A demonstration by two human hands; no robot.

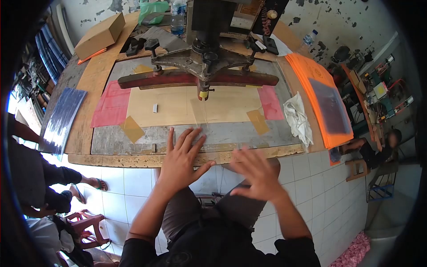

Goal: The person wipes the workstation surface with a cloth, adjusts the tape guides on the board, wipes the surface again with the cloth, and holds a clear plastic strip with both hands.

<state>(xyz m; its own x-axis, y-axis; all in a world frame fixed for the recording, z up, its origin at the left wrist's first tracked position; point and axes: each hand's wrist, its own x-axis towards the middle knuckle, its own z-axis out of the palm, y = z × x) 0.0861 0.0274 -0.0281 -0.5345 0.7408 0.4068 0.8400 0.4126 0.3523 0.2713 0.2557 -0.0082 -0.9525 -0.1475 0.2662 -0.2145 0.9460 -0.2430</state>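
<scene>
My left hand (183,150) rests palm down at the front edge of the grey metal plate (164,144), fingers spread. Its fingertips are by the lower end of a clear plastic strip (199,113) that lies on a tan sheet (160,95); whether they touch the strip I cannot tell. Slightly smeared by motion, my right hand (255,175) hovers over the front edge, fingers apart and holding nothing. Above the sheet stands a press head with a long red bar (178,79). Pink sheets (111,104) and yellowish tape (132,130) flank the tan sheet.
At right lie a white cloth (297,118) and a stack of orange folders (318,98). Clear plastic sheets (64,115) sit at left. A cardboard box (100,36) and a water bottle (178,18) stand behind. People are at both sides.
</scene>
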